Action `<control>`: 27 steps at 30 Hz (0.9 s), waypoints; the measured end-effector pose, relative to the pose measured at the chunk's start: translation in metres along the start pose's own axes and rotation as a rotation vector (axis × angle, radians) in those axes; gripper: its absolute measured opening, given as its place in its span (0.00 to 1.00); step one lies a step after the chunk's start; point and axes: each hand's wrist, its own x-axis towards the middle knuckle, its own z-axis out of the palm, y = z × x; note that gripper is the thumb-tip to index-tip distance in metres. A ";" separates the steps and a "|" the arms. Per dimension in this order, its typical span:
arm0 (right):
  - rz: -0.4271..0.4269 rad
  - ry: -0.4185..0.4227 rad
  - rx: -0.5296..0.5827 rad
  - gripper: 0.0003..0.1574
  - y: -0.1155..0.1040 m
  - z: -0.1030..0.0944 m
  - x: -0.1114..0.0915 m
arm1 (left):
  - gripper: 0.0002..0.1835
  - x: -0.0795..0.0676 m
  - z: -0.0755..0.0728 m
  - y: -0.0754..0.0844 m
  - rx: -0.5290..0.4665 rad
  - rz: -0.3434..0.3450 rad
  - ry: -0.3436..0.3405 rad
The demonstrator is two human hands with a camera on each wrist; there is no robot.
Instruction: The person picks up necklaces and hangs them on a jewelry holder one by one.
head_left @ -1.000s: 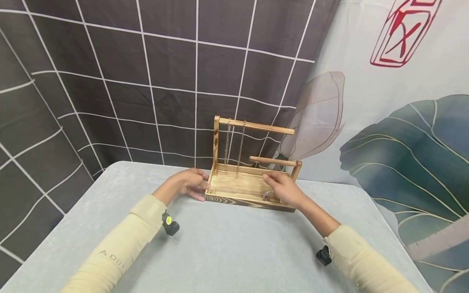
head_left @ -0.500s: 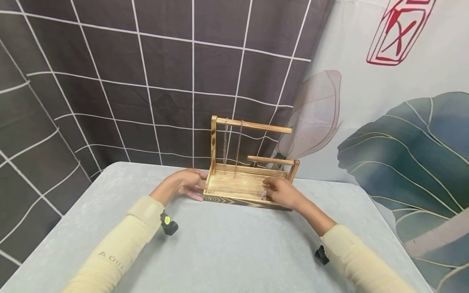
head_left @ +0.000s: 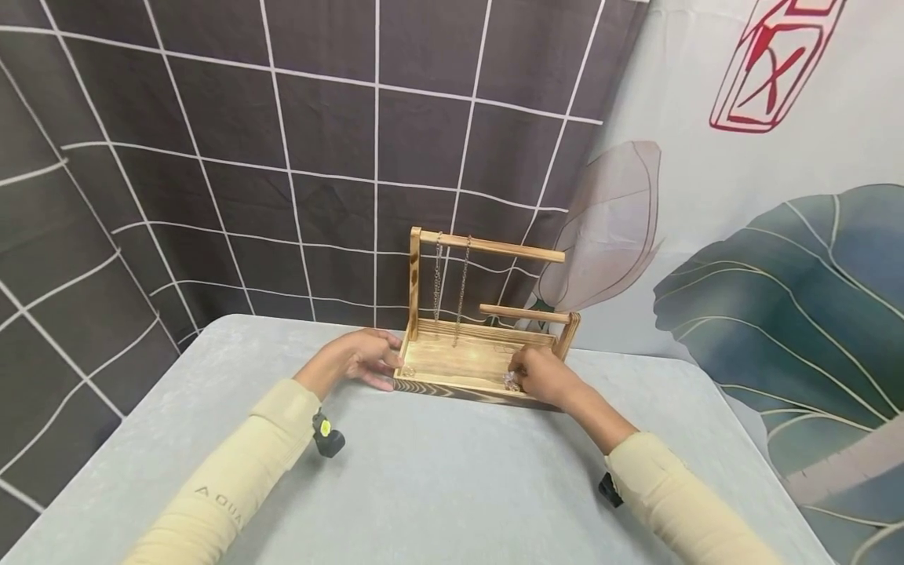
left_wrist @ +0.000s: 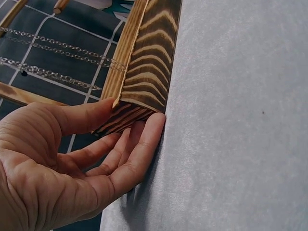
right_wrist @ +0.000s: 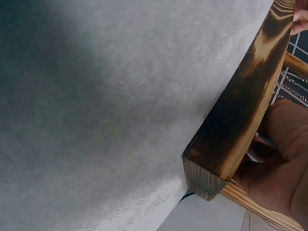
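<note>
A wooden jewelry stand with a shallow tray base stands near the table's far edge. My left hand holds its left end, thumb on the top rim and fingertips low against the end. Inside the tray's right part, my right hand is lowered with curled fingers around a sparkly bracelet. In the right wrist view the dark front wall hides its fingertips. Two chain necklaces hang from the upper bar. A small thin gold piece lies at the tray's left front.
A light grey cloth covers the table. Behind the stand hangs a dark curtain with white grid lines. A lower wooden bar reaches over the tray just behind my right hand.
My right hand has come forward and down from the back of the tray to the bracelet, its fingers now more curled. The left hand stays at the stand's left end.
</note>
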 end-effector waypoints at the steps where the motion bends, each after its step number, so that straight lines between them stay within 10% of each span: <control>1: -0.008 0.006 0.003 0.08 0.001 0.000 0.000 | 0.33 0.000 0.000 0.000 0.002 0.001 -0.002; 13: -0.050 0.085 0.060 0.04 0.005 0.009 -0.001 | 0.34 -0.003 0.000 0.002 0.014 0.000 0.003; 27: 0.124 0.139 0.396 0.14 0.002 0.017 0.002 | 0.33 -0.006 0.004 0.002 0.021 -0.002 0.016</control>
